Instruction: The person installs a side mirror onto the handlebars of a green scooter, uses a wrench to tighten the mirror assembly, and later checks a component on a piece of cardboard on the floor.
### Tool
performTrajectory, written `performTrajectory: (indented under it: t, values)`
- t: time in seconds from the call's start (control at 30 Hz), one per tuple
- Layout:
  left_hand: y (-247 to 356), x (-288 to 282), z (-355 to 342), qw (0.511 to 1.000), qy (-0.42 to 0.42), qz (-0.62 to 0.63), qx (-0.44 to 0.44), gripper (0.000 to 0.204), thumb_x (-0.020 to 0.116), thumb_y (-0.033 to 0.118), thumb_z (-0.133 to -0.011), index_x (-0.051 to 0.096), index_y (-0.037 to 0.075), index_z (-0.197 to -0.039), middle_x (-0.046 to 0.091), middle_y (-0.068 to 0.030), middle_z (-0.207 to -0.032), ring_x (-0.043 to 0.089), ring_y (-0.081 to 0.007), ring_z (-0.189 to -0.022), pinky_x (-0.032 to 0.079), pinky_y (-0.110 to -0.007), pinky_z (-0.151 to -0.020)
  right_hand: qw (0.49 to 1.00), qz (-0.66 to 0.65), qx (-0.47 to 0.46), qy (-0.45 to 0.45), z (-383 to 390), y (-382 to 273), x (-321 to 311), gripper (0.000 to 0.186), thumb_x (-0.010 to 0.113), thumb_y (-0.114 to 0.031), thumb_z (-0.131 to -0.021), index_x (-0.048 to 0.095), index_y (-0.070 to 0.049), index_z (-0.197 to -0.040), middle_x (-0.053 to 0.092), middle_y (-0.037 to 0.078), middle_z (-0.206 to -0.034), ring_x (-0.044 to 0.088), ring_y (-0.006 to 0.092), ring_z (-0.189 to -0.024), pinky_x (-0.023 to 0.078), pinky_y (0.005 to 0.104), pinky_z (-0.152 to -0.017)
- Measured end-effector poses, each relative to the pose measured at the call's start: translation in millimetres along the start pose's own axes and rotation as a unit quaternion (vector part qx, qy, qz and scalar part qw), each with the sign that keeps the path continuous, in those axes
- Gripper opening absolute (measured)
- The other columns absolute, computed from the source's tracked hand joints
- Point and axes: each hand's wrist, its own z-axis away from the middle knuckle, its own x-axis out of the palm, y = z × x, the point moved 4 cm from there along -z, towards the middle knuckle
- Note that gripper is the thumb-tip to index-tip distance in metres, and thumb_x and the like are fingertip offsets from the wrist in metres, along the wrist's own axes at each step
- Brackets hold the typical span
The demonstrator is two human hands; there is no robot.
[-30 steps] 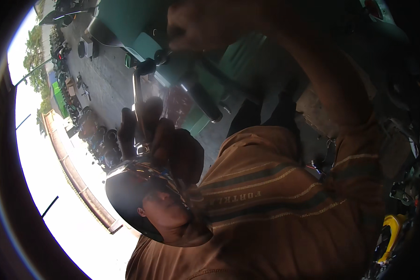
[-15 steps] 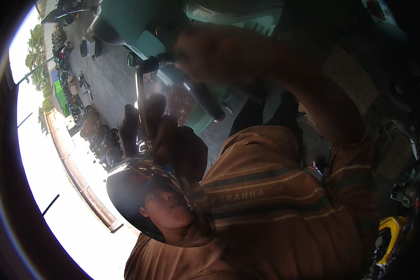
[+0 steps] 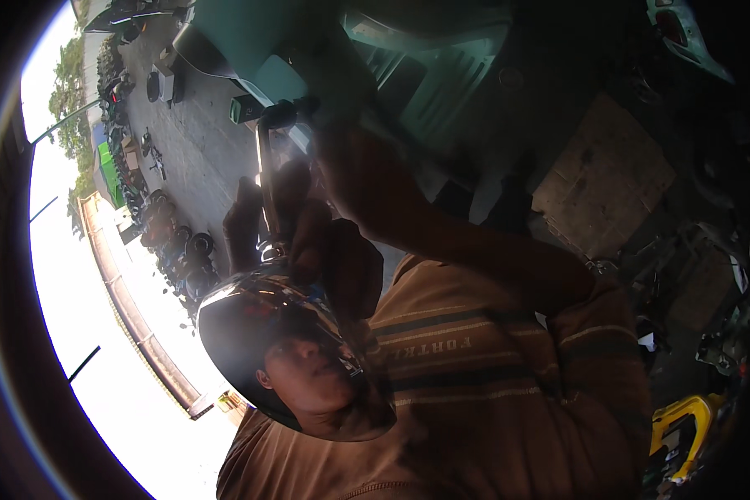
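Observation:
A round-edged rear-view mirror on a shiny metal stem fills the lower middle, its glass facing up with reflections in it. My left hand is closed around the stem just above the mirror head, fingers on both sides. At its far end the stem meets a dark clamp beside the green bodywork of a motorbike or scooter. My right hand is close to that clamp, over where the handlebar grip runs. Deep shadow hides its fingers, and the grip is covered.
A flat piece of cardboard lies on the floor at right. Dark parts and a yellow curved piece sit along the right side. Several wheels and parts line the left edge of the concrete floor, with a small box farther off.
My right hand has come down and nearer from the bodywork, over the handlebar grip. The right elbow has dropped, uncovering the cardboard. My left hand keeps hold of the mirror stem as the view shifts slightly.

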Motion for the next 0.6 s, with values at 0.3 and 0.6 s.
performTrajectory:
  t: [0.3, 0.6]
  values:
    - [-4.6, -11.0, -20.3, 0.991, 0.096, 0.085, -0.026, 0.042, 0.05, 0.028, -0.093, 0.035, 0.0, -0.121, 0.056, -0.0066, -0.081, 0.057, -0.0188, -0.072, 0.049, -0.032, -0.063, 0.872, -0.397, 0.244, -0.147, 4.3, 15.8, 4.5, 0.028, 0.063, -0.024, -0.084, 0.06, 0.0, -0.097, 0.061, 0.012, -0.087, 0.061, 0.022, -0.074, 0.05, 0.0345, -0.069]
    - [-11.5, -27.2, -26.3, 0.968, 0.149, 0.195, -0.052, 0.033, 0.047, 0.027, -0.095, 0.04, 0.001, -0.115, 0.058, -0.009, -0.079, 0.059, -0.0209, -0.072, 0.05, -0.033, -0.065, 0.942, -0.212, 0.232, -0.117, 29.1, 7.3, 1.9, 0.02, 0.061, -0.019, -0.084, 0.057, -0.001, -0.092, 0.057, 0.009, -0.079, 0.057, 0.0153, -0.067, 0.047, 0.0292, -0.06]
